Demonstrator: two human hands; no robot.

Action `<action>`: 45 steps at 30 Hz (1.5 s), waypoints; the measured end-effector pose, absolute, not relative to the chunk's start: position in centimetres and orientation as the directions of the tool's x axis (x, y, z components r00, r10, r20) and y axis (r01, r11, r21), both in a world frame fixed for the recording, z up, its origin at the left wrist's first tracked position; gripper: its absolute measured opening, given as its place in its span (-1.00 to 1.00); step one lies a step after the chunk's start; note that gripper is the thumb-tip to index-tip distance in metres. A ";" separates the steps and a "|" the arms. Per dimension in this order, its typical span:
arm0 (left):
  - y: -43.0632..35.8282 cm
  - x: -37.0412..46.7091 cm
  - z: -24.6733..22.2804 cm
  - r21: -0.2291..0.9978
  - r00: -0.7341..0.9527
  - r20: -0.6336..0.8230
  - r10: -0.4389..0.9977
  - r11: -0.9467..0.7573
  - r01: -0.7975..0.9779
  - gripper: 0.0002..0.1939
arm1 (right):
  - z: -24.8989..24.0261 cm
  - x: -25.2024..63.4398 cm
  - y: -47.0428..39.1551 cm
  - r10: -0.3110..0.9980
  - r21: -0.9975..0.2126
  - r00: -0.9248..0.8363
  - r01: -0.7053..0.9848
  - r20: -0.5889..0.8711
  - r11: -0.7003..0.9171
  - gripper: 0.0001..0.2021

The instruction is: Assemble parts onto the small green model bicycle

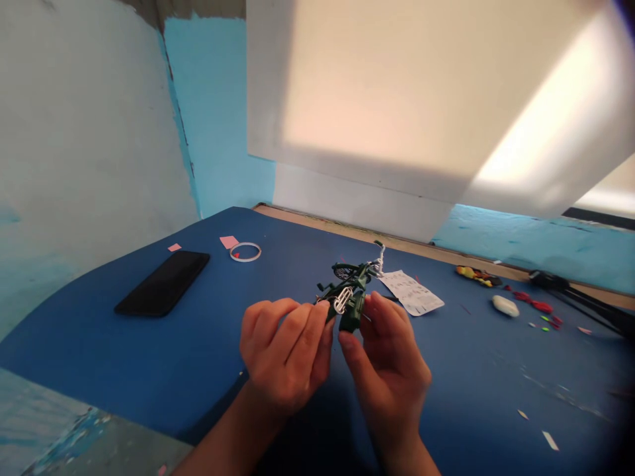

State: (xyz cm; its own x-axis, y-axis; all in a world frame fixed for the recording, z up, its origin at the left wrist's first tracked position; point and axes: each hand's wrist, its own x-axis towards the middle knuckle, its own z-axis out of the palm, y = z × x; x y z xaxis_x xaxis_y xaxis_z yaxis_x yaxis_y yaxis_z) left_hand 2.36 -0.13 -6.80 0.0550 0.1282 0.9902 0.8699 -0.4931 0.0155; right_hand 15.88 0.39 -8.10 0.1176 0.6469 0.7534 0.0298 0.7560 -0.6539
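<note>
A small dark green model bicycle (361,272) with silver handlebars is held up over the blue table, its handlebars pointing away from me. My left hand (290,350) is closed, its fingers pinching the model from the left near a silver part. From the right, my right hand (389,360) grips the dark green end nearest me between thumb and fingers. The fingertips of both hands are close together, and they hide part of the model's near end.
On the blue table (278,264) lie a black phone (163,284), a white ring (245,260), pink paper (229,242), a printed sheet (413,294), a white eraser-like piece (505,306), red pieces (540,306) and a black stand-like object (585,297). A wall stands behind.
</note>
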 end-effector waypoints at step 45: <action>6.2 -0.3 -8.7 0.939 -0.213 0.121 0.970 -0.182 -0.292 -0.71 | -4.2 24.4 7.1 0.818 -0.645 -0.062 0.583 0.572 0.495 -0.45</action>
State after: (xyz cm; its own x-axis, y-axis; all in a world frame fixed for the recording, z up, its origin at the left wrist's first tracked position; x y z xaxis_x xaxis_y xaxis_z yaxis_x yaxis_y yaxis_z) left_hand -0.29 6.16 -8.66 -0.2130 0.9695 0.1212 -0.2921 -0.1815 0.9390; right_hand 24.36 7.05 -4.16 -0.0623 0.8182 0.5716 0.5830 0.4946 -0.6446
